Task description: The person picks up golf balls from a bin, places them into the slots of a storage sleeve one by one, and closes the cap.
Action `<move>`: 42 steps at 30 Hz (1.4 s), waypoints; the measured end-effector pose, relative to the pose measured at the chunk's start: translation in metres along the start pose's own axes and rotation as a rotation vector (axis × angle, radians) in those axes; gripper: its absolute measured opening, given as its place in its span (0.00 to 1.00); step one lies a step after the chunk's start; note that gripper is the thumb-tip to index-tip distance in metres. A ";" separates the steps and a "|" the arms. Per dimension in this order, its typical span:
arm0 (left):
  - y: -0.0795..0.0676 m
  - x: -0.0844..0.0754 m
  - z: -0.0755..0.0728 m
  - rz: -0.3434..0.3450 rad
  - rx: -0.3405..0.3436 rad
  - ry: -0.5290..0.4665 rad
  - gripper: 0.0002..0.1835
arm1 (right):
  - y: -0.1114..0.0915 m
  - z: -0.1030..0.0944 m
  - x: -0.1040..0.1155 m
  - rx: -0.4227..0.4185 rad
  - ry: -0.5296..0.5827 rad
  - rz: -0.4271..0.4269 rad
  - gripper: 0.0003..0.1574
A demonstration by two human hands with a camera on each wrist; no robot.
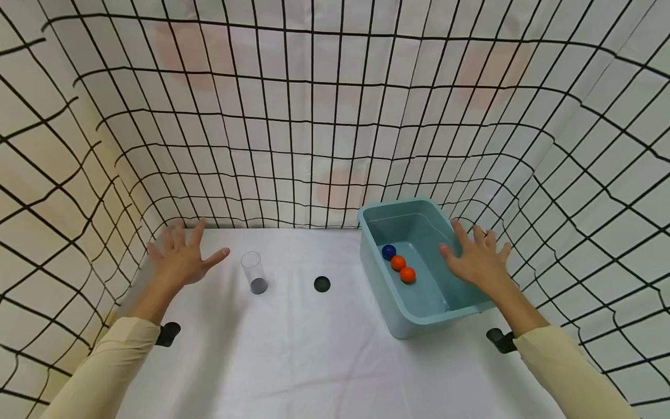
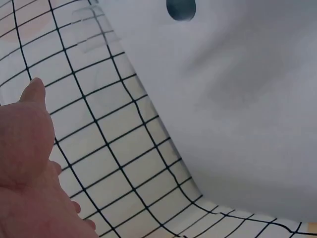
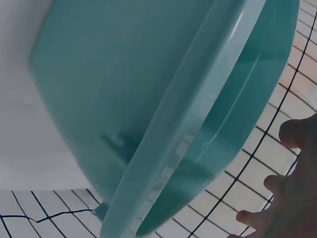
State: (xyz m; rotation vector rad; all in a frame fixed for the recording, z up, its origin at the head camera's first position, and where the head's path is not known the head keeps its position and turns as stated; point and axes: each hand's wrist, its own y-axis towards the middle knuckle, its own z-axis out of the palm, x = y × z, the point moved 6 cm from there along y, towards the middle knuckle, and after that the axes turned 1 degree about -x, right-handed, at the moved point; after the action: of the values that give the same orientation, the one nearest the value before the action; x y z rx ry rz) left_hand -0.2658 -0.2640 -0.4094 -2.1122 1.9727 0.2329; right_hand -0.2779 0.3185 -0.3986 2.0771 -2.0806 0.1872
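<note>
My left hand [image 1: 180,259] is held up over the left side of the table with its fingers spread and nothing in it. To its right stands a clear, upright glass cylinder [image 1: 253,270] with a dark bottom. My right hand [image 1: 478,260], also spread and holding nothing, hovers over the right rim of a teal plastic bin [image 1: 384,308]. Inside the bin, by its left wall, lie one dark blue ball [image 1: 388,252] and two orange balls, the nearer orange ball [image 1: 407,274] touching or close to the other. In the right wrist view the bin's outer wall [image 3: 109,89] fills much of the picture.
A black round disc [image 1: 321,284] lies flat on the white tablecloth [image 1: 314,355] between the cylinder and the bin. White walls with a black grid net [image 1: 311,139] enclose the back and both sides. Dark wrist devices [image 1: 167,334] sit beneath both forearms.
</note>
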 end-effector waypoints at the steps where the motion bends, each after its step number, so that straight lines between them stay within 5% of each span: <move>1: 0.000 -0.002 0.002 0.007 0.012 -0.005 0.55 | 0.001 0.001 0.002 0.000 -0.003 -0.001 0.49; 19: -0.007 -0.046 0.042 0.158 0.068 -0.157 0.54 | 0.004 0.016 0.034 -0.011 0.082 -0.058 0.48; 32: 0.002 -0.041 0.075 0.087 -0.002 -0.311 0.53 | 0.001 0.022 0.051 -0.001 0.193 -0.076 0.46; 42: 0.002 -0.040 0.082 0.030 -0.039 -0.381 0.44 | 0.001 0.022 0.059 -0.048 0.249 -0.112 0.43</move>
State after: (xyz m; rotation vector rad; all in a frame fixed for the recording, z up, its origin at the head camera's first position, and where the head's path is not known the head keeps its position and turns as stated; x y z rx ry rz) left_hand -0.2666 -0.2032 -0.4767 -1.8885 1.7850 0.6326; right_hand -0.2799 0.2565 -0.4063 2.0186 -1.8030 0.3553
